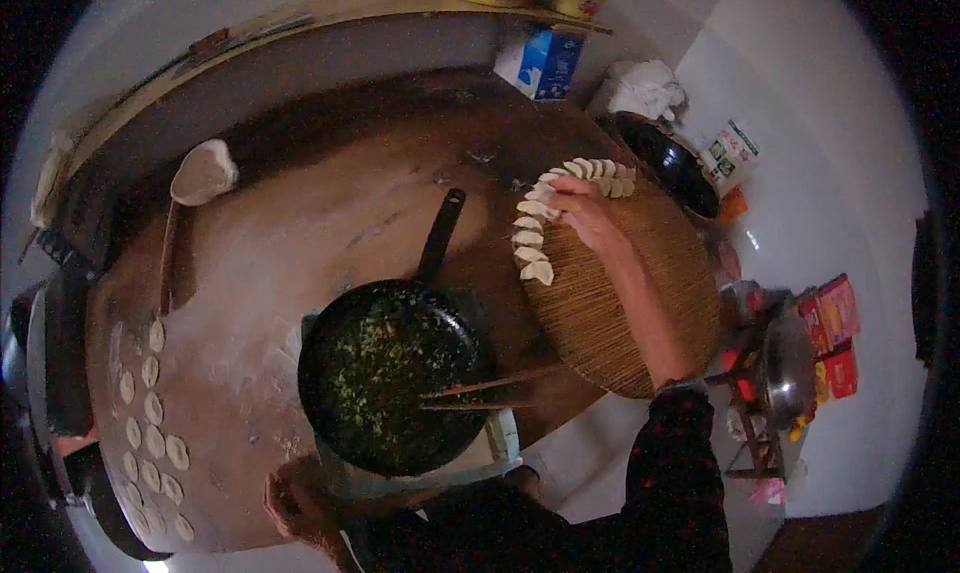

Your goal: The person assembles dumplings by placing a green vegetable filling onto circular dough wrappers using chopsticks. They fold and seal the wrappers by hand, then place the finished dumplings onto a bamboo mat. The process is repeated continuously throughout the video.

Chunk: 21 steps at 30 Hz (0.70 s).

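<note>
My right hand (pixel 589 211) reaches over a round mat of stalks (pixel 600 310). Its fingers pinch a dumpling (pixel 541 208) in the row of folded dumplings curving along the mat's far left edge. A short second row lies inside the top end. Low in the picture, my left hand (pixel 296 502) is in shade at the table's near edge, its fingers curled; whether they hold anything is hidden. Between the hands stands a black frying pan (pixel 405 310) with chopped green filling (pixel 375 378). A pair of chopsticks (pixel 480 385) leans across its right rim.
Several round dough wrappers (pixel 154 442) lie at the left of the floury wooden table (pixel 247 333). Beyond them are a thin wooden stick (pixel 169 258) and a pale scoop-like thing (pixel 206 171). A blue and white carton (pixel 551 62) and a dark wok-like pan (pixel 667 160) stand behind.
</note>
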{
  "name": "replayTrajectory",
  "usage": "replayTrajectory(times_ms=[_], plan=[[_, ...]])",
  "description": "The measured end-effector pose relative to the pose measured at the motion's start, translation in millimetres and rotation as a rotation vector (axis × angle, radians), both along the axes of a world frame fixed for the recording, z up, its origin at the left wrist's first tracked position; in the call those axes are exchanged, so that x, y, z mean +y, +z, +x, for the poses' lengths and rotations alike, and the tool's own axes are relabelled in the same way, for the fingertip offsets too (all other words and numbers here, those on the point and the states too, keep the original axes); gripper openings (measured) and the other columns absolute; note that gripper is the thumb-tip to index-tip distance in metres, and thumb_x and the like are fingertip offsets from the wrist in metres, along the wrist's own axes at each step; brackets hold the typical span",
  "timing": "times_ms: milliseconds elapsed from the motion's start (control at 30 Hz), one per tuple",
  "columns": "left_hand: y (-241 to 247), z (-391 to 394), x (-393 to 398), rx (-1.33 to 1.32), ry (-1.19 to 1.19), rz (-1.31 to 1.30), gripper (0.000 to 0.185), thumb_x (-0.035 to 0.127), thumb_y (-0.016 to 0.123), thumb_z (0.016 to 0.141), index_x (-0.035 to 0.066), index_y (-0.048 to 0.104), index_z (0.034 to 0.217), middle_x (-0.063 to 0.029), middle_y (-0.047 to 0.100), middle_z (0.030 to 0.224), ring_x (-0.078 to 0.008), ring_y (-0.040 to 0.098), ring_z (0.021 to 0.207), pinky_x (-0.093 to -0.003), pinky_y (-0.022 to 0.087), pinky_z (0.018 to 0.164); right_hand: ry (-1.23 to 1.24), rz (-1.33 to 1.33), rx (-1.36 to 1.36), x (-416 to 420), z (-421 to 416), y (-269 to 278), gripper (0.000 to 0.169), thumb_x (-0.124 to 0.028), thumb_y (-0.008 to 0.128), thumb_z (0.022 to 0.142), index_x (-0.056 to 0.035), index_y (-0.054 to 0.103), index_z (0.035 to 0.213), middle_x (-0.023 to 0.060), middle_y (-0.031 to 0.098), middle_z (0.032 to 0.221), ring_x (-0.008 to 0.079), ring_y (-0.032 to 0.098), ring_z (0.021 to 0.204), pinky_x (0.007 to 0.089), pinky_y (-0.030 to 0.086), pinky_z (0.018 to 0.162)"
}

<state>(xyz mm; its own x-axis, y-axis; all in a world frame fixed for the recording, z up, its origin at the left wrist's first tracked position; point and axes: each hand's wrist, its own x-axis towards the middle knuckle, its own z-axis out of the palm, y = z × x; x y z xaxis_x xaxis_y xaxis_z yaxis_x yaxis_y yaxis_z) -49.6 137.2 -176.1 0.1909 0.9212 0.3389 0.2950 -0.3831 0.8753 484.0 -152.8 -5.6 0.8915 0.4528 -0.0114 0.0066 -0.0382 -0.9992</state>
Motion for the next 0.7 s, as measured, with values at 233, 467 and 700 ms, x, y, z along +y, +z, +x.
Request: replayTrajectory(times_ms=[233,467,700], plan=[[34.7,12.6,-7.5,0.307,0.107,0.063,0.033,0.007,0.057,0.083,0.001,0.055,0.115,-0.0138,0.056,0.109,-0.0256,0.057,0.097,-0.0345,0.048,0.079,-0.183,-0.586,-0.475,-41.2,26.1,-69.2,0.027,-0.008,0.062,0.081,-0.0039,0.059,0.107,0.0075,0.064,0.096,0.0203,0.060,0.079,0.0382,0.048,0.063],[49.8,24.8,-12.0,0.235,0.009,0.115,0.024,0.009,0.057,0.083,0.002,0.058,0.106,-0.0121,0.059,0.099,-0.0243,0.058,0.091,-0.0335,0.048,0.075,-0.422,-0.949,-0.785,-13.8,21.6,-88.2,0.030,-0.003,0.056,0.080,-0.0081,0.058,0.110,0.0126,0.063,0.095,0.0256,0.059,0.085,0.0461,0.048,0.069],[85.7,33.3,-19.4,0.239,-0.102,0.131,0.016,0.010,0.057,0.083,0.002,0.060,0.096,-0.0105,0.062,0.089,-0.0229,0.059,0.084,-0.0325,0.049,0.072,-0.269,-0.561,-0.785,-25.3,66.2,-143.3,0.039,-0.009,0.058,0.080,-0.0035,0.051,0.118,0.0102,0.057,0.110,0.0218,0.055,0.098,0.0371,0.044,0.082]])
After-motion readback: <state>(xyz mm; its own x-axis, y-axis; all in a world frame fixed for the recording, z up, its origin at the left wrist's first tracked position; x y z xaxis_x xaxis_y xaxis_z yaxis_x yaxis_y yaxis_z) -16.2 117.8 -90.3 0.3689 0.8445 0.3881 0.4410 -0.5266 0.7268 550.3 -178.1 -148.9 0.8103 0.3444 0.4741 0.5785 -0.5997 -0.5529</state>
